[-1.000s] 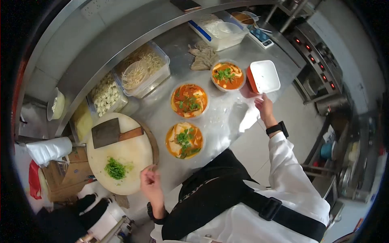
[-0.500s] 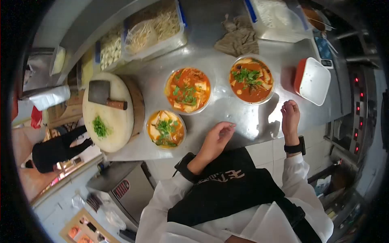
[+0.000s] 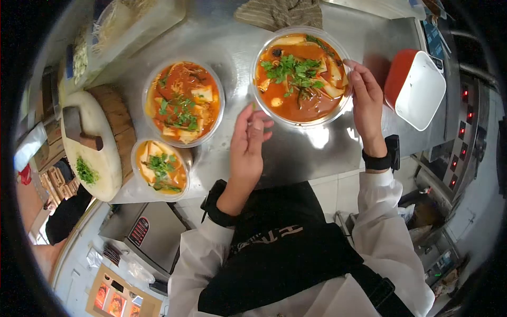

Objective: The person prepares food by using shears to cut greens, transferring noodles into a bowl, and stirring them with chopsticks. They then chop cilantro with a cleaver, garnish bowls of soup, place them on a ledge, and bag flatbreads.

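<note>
A round clear bowl of red soup with green herbs stands at the upper middle. My right hand is at its right rim, fingertips touching or very near it, fingers partly extended. Just left of and below that bowl is my left hand, fingers apart and slightly curled, holding nothing. Another bowl of red soup stands to its left, and below that is a smaller bowl with white pieces and herbs.
At left, a round chopping board bears a cleaver and chopped greens. A red and white container lies tilted at right. A brown cloth and plastic tubs are at the back; a person is at far left.
Both hands have moved forward to the right-hand soup bowl, the right one up to its rim. The view has shifted closer to the bowls, so they look larger.
</note>
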Motion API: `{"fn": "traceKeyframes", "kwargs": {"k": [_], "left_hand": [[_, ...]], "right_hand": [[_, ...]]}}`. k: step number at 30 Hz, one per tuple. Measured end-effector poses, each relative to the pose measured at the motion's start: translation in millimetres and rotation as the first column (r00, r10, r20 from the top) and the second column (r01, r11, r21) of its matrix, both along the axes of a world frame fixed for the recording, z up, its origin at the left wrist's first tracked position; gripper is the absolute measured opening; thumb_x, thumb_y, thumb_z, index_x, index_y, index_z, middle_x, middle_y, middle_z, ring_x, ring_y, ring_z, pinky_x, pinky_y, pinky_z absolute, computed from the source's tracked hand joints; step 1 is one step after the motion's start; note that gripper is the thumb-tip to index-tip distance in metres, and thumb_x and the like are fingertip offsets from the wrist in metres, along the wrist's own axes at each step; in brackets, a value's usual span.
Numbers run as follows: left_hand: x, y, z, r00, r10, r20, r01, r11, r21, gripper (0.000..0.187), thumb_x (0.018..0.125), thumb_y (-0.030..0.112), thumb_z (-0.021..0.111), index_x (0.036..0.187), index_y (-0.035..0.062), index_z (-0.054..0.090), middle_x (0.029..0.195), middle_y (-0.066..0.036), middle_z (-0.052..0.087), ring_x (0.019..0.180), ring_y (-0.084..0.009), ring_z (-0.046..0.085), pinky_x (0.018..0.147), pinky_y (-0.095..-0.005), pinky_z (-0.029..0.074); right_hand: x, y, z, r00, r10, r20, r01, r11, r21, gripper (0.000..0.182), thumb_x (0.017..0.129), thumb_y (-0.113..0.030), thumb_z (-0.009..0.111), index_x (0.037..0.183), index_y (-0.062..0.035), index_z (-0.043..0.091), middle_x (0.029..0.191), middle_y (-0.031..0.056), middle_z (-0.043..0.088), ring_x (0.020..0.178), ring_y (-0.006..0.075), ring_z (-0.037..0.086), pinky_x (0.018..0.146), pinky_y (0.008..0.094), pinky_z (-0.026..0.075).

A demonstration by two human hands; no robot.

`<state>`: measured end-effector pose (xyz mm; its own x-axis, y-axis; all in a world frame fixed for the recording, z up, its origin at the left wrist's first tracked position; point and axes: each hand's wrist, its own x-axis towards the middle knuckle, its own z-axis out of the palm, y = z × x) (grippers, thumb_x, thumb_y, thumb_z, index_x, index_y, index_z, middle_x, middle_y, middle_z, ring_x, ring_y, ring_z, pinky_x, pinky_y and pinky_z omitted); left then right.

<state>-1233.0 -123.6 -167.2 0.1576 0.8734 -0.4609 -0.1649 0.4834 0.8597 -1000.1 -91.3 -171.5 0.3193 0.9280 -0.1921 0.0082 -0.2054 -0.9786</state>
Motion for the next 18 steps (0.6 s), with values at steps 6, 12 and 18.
{"fn": "traceKeyframes", "kwargs": {"k": [6,12,18], "left_hand": [[6,30,-10,0.997,0.073,0.022,-0.074,0.996,0.048,0.04,0.091,0.023,0.045,0.126,0.0067,0.035,0.093,0.0,0.048,0.085,-0.0093,0.048,0.077,-0.0256,0.042],[16,12,-7,0.998,0.062,0.029,-0.062,0.998,0.007,0.041,0.083,0.01,0.056,0.118,0.0041,0.037,0.095,-0.002,0.047,0.086,-0.0101,0.049,0.073,-0.0242,0.046],[32,-3,-11,0.997,0.07,-0.014,-0.07,0.996,0.057,0.049,0.074,0.002,0.065,0.112,0.003,0.035,0.096,-0.005,0.049,0.089,-0.0125,0.051,0.074,-0.0259,0.046]], "right_hand": [[12,-9,4,0.994,0.09,-0.058,-0.095,0.992,-0.085,0.022,0.088,-0.013,0.047,0.108,-0.0036,0.051,0.076,-0.0038,0.05,0.064,0.0025,0.044,0.055,0.0168,0.036],[12,-7,5,0.988,0.123,-0.088,-0.132,0.986,-0.105,0.022,0.086,-0.012,0.048,0.108,-0.0053,0.049,0.074,-0.004,0.05,0.061,0.0021,0.044,0.051,0.0162,0.036],[13,-9,4,0.99,0.109,-0.089,-0.12,0.984,-0.129,0.023,0.086,-0.011,0.049,0.108,-0.0057,0.049,0.075,-0.0027,0.052,0.062,0.0034,0.046,0.052,0.0173,0.038]]}}
